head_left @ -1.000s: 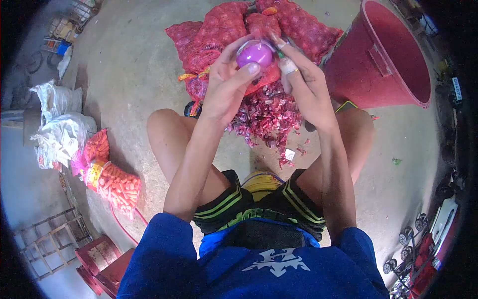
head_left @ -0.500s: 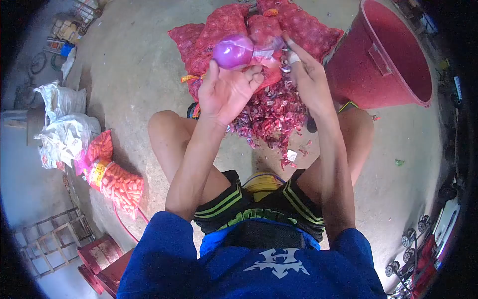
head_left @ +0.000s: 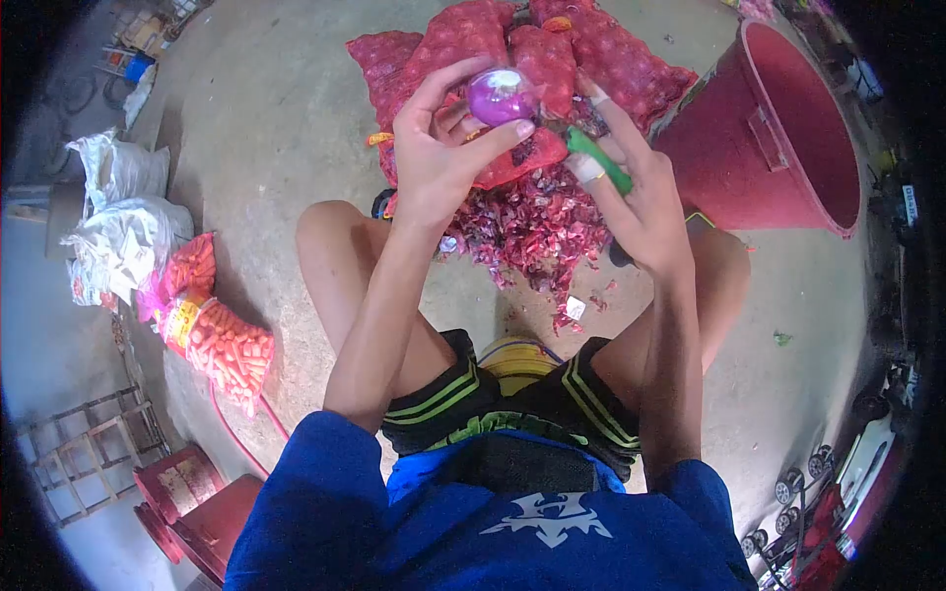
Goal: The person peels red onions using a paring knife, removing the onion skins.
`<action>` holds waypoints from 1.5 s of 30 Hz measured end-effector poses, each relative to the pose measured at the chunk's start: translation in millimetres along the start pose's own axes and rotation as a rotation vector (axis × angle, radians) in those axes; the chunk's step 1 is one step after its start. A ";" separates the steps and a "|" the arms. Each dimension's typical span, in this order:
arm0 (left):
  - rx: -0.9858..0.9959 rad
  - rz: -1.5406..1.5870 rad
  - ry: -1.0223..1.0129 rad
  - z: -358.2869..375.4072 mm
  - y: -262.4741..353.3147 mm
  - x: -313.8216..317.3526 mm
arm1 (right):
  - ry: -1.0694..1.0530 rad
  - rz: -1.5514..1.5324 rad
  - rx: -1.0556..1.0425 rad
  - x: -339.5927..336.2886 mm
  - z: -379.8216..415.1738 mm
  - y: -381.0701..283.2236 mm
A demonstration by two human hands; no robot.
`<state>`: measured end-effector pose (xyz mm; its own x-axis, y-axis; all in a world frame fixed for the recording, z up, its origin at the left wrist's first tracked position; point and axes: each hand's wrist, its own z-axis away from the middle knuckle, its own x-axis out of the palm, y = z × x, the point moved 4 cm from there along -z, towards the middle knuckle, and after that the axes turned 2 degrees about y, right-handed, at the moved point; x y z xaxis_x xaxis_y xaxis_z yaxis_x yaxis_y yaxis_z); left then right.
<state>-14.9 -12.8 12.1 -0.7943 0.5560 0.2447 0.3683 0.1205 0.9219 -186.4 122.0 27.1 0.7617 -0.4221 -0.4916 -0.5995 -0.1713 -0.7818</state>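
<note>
A glossy purple onion (head_left: 499, 98), with a pale patch on top, is gripped between the thumb and fingers of my left hand (head_left: 440, 153). My right hand (head_left: 636, 192) is closed around the green handle of a small knife (head_left: 598, 161), whose blade is blurred and points toward the onion. White tape wraps some of the right fingers. Below both hands, a heap of red onion skins (head_left: 532, 231) covers the floor between my feet. Just beyond lie red mesh sacks (head_left: 458, 44) full of onions.
A large red tub (head_left: 724, 158) stands tilted at the right, beside my knee. To the left are white sacks (head_left: 138, 241) and a mesh bag of carrots (head_left: 229, 350). A wooden rack (head_left: 94, 463) and red stools (head_left: 187, 492) sit at lower left. Wheeled items line the right edge.
The onion was over my opened left palm and is now gripped by the left fingers, a little further right. My right hand has turned, bringing the green knife handle into view.
</note>
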 end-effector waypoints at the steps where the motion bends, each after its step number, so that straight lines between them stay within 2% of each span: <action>1: -0.002 0.002 0.001 0.2 1.4 0.3 | -0.002 -0.008 0.004 2.0 -0.5 -0.6; 8: 0.027 -0.001 0.023 0.3 5.7 1.4 | 0.028 0.010 -0.065 8.0 -2.5 6.8; 12: 0.003 0.015 0.024 1.2 5.6 2.2 | -0.004 0.018 -0.014 5.8 -1.5 6.6; 14: -0.005 0.009 0.031 1.2 6.3 2.5 | 0.033 0.032 -0.145 5.4 -0.9 7.6; 15: -0.012 0.003 0.040 0.9 6.5 2.1 | 0.034 0.032 -0.145 5.8 -2.9 9.1; 17: -0.004 -0.012 0.034 -0.6 5.7 0.0 | 0.182 -0.240 0.379 2.8 -5.3 28.6; 18: 0.002 -0.023 0.029 0.7 4.9 0.9 | 0.183 -0.237 0.383 0.4 -2.0 35.7; 20: 0.006 -0.018 0.023 0.9 5.5 5.0 | 0.028 0.006 0.411 -2.4 -4.0 42.7; 21: 0.000 -0.021 0.029 1.6 5.3 4.5 | 0.027 -0.170 0.484 -1.0 2.3 45.0; 22: -0.004 -0.024 0.032 2.9 4.4 3.9 | 0.023 -0.173 0.487 0.1 6.5 34.8; 24: 0.008 -0.028 0.035 2.0 2.9 4.0 | -0.034 -0.150 0.227 2.6 6.7 12.9; 28: -0.014 0.015 0.048 1.4 4.2 6.3 | -0.046 -0.112 0.120 5.0 6.2 10.2; 30: 0.007 -0.027 0.053 0.0 3.9 4.1 | 0.007 -0.121 -0.006 5.2 4.5 6.9; 37: -0.028 0.018 0.029 0.9 4.0 8.0 | -0.034 -0.094 0.007 6.4 1.6 7.5; 40: 0.011 -0.030 -0.016 -0.6 3.4 7.5 | 0.031 -0.104 -0.045 6.1 0.3 6.5; 42: 0.005 -0.108 -0.114 0.5 0.7 9.4 | -0.099 -0.449 0.484 10.1 3.1 16.6; 45: -0.092 0.015 -0.068 1.3 1.5 10.6 | -0.097 -0.598 0.468 7.8 2.8 22.0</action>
<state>-22.1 -5.7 15.7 -0.7532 0.6123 0.2402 0.3310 0.0373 0.9429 -193.0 117.4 5.0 0.9548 -0.2926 0.0524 0.0723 0.0578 -0.9957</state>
